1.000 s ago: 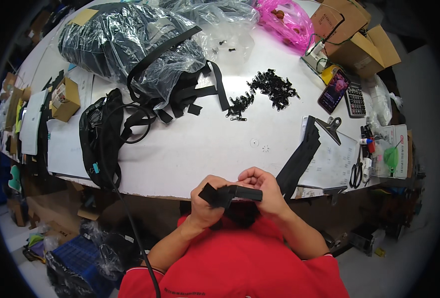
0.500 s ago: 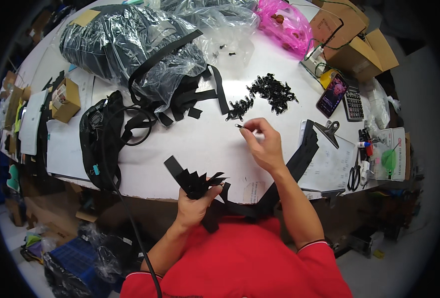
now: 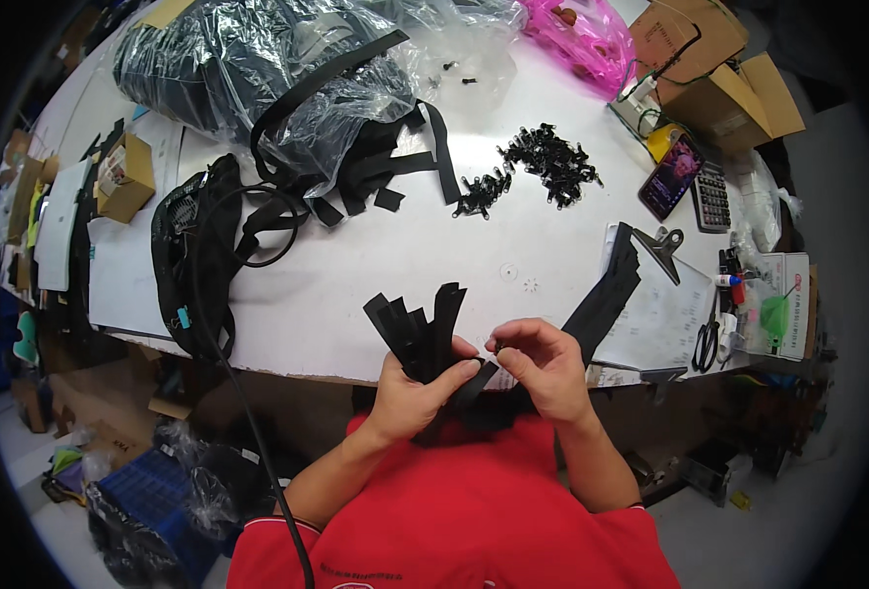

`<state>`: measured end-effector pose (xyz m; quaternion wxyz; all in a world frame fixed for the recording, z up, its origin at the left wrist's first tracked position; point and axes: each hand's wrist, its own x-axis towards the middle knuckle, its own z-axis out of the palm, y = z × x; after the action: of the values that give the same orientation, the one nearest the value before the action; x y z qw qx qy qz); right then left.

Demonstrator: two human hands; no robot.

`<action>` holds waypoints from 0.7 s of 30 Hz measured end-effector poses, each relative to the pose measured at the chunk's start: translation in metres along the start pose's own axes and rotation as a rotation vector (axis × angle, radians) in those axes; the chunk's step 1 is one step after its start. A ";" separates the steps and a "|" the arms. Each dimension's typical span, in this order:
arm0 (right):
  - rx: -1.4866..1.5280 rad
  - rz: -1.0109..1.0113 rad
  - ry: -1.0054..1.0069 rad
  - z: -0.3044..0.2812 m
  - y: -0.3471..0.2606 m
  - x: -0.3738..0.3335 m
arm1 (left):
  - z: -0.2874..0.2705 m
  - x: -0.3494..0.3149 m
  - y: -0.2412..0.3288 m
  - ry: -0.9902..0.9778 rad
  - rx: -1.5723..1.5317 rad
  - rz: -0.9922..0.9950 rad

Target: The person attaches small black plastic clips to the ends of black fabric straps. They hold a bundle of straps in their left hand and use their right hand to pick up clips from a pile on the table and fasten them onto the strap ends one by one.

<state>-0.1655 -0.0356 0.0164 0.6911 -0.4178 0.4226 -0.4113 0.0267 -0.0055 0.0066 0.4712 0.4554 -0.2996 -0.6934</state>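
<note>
At the table's near edge my left hand (image 3: 405, 402) is closed around a fanned bunch of black fabric strips (image 3: 410, 334), which look like zipper tape. My right hand (image 3: 552, 381) pinches a small black zipper slider (image 3: 498, 348) between thumb and fingers, close beside my left thumb and a strip end. The fingers partly cover the slider, so I cannot tell whether it touches the strip. Farther off lies a heap of black zipper sliders (image 3: 556, 169), with a smaller group (image 3: 484, 194) to its left. More long black strips (image 3: 599, 302) run past my right hand over the table edge.
Plastic-wrapped black goods (image 3: 228, 83) fill the back left. A black bag (image 3: 194, 255) and a dark cable (image 3: 248, 432) lie left. On the right are a phone (image 3: 671, 177), a calculator (image 3: 711, 196), a bulldog clip (image 3: 662, 253), scissors (image 3: 706, 344) and cardboard boxes (image 3: 724, 108).
My right hand has come back from near the slider heap to my left hand, bringing a slider. My left hand has shifted slightly right, with the strips now more upright.
</note>
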 end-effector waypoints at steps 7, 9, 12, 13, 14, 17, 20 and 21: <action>-0.357 -0.306 0.009 0.001 0.002 -0.003 | 0.008 -0.002 0.008 0.011 0.055 0.131; -0.331 -0.301 0.014 0.004 -0.001 -0.004 | 0.007 -0.002 0.006 0.004 0.096 0.142; -0.340 -0.271 0.002 0.005 -0.003 -0.006 | 0.008 -0.003 0.004 0.013 0.097 0.158; -0.352 -0.257 -0.006 0.005 -0.004 -0.007 | 0.008 -0.003 0.003 0.011 0.097 0.164; -0.351 -0.260 0.003 0.005 -0.004 -0.008 | 0.008 -0.003 0.002 0.009 0.097 0.170; -0.395 -0.287 0.020 0.006 -0.003 -0.009 | 0.007 -0.005 -0.001 0.009 0.089 0.165; -0.557 -0.361 0.008 0.003 -0.006 -0.008 | 0.008 -0.006 0.000 0.012 0.061 0.174; -0.625 -0.398 -0.003 0.003 -0.010 -0.006 | 0.009 -0.006 0.001 0.014 0.051 0.181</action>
<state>-0.1668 -0.0321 0.0282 0.4373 -0.6833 0.4375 -0.3879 0.0200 -0.0005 0.0135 0.5224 0.4432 -0.3538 -0.6368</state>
